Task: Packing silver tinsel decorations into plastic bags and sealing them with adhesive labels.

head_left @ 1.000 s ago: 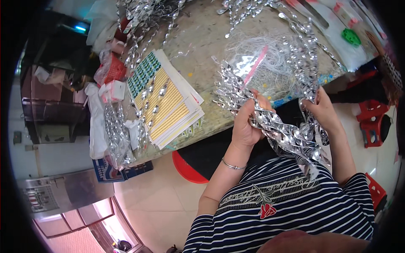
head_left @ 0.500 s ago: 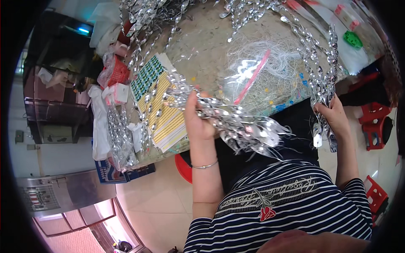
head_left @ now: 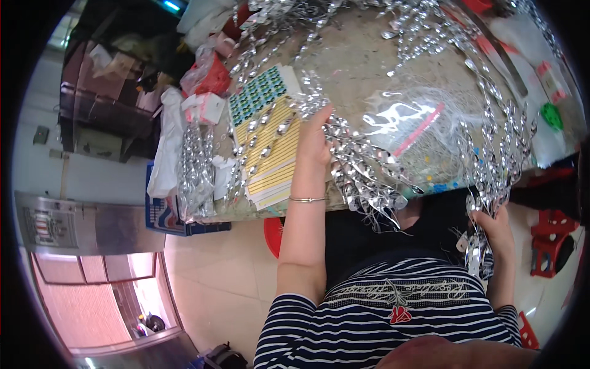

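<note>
My left hand [head_left: 315,138] is wrapped round a thick bunch of shiny silver twisted foil strands [head_left: 362,166], whose loose ends hang over the table's front edge. Beneath its far end lie yellow-lined sheets [head_left: 270,154] and a sheet of green-and-blue stickers [head_left: 261,92]. At the right, my right hand [head_left: 493,227] grips a second bunch of silver strands [head_left: 498,163], with tails dangling below the fist and the rest running up onto the table. Between the two hands lies a clear plastic bag with a pink strip [head_left: 421,129], amid a tangle of thin clear threads.
More silver strands [head_left: 424,31] lie along the table's far side. Packed strands [head_left: 196,160] hang at the left edge, near a red basket [head_left: 215,77] and a blue crate [head_left: 161,212]. A green object [head_left: 551,115] sits at far right; red stools [head_left: 547,246] stand below.
The view has shifted, so the table sits further right. My left hand has moved its bunch up toward the table, and the strands now hang more steeply. Both hands keep their hold.
</note>
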Tool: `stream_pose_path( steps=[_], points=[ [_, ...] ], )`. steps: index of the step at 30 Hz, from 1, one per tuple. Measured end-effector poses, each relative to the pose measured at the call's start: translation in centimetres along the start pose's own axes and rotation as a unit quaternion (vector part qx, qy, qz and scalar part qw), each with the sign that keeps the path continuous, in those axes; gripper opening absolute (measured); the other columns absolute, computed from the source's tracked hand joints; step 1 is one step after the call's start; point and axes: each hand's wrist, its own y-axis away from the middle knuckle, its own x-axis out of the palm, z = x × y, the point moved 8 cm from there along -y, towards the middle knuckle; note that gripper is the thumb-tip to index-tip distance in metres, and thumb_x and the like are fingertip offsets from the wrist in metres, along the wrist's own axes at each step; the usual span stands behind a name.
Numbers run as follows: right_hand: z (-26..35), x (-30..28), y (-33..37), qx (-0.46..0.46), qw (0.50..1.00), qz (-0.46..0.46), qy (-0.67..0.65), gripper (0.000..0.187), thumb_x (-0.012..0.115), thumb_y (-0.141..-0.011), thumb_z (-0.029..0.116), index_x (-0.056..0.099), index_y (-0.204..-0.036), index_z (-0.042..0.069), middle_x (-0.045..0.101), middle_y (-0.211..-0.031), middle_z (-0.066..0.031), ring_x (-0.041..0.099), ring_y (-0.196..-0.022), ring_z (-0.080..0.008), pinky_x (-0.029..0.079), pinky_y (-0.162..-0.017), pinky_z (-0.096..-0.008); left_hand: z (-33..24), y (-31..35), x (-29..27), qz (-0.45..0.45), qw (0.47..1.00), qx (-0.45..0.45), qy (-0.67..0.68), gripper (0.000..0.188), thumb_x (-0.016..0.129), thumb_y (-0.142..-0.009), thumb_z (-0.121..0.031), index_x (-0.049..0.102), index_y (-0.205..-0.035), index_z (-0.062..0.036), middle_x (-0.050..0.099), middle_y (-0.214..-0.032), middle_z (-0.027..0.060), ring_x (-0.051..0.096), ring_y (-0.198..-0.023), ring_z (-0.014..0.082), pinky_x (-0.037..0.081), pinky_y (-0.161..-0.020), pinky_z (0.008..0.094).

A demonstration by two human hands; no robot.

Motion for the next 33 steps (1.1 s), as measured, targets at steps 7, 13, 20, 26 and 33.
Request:
stream_pose_path(
  steps=[7,13,20,26,33],
  points=[
    [-0.9,1.5,-1.1,0.001,0.999,0.036,-0.025,0.027,0.072,-0.078,0.02,0.059,-0.097,0.005,0.061,-0.075,-0.0016,0.059,-0.066,-0.0113,0.046,-0.062,-0.0263,-0.9,-2.4,-2.1,-0.008,0.996,-0.03,-0.079,0.02,0.072,-0.084,-0.017,0.058,-0.084,-0.0039,0.058,-0.074,0.0034,0.061,-0.057,0.0153,0.05,-0.047,0.0256],
    [0.8,3.1,-1.7,0.027,0.997,0.058,-0.036,0.031,0.071,-0.077,0.015,0.057,-0.103,0.004,0.062,-0.08,-0.003,0.06,-0.068,-0.0116,0.047,-0.063,-0.026,-3.3,-1.7,-6.9,-0.01,0.986,-0.058,-0.158,0.021,0.071,-0.084,-0.019,0.066,-0.089,0.0006,0.065,-0.081,0.0066,0.064,-0.068,0.0148,0.051,-0.052,0.0277],
    [0.4,4.1,-2.5,0.037,0.997,0.061,-0.038,0.038,0.073,-0.076,0.019,0.055,-0.105,0.003,0.062,-0.082,-0.0037,0.06,-0.067,-0.0121,0.048,-0.062,-0.0261,-7.0,-2.3,-12.9,-0.079,0.973,-0.003,-0.215,0.022,0.068,-0.086,-0.023,0.067,-0.093,-0.0023,0.066,-0.082,0.0062,0.064,-0.067,0.0172,0.053,-0.056,0.0322],
    [0.7,4.2,-2.7,0.05,0.997,0.053,-0.032,0.04,0.073,-0.075,0.015,0.053,-0.108,0.004,0.061,-0.082,-0.0031,0.059,-0.067,-0.0121,0.048,-0.062,-0.0264,-8.9,-6.1,-16.4,-0.131,0.987,0.018,-0.092,0.026,0.068,-0.087,-0.027,0.066,-0.096,-0.0026,0.062,-0.077,0.007,0.063,-0.063,0.0222,0.054,-0.055,0.0407],
    [0.0,4.4,-2.9,0.048,0.996,0.054,-0.051,0.042,0.073,-0.075,0.012,0.052,-0.11,0.004,0.061,-0.083,-0.0023,0.059,-0.067,-0.0113,0.049,-0.061,-0.0259,-4.3,-6.2,-8.8,-0.033,0.985,-0.009,-0.172,0.03,0.071,-0.086,-0.024,0.067,-0.102,0.0015,0.062,-0.08,0.0047,0.063,-0.066,0.0186,0.053,-0.057,0.0331]
  ],
)
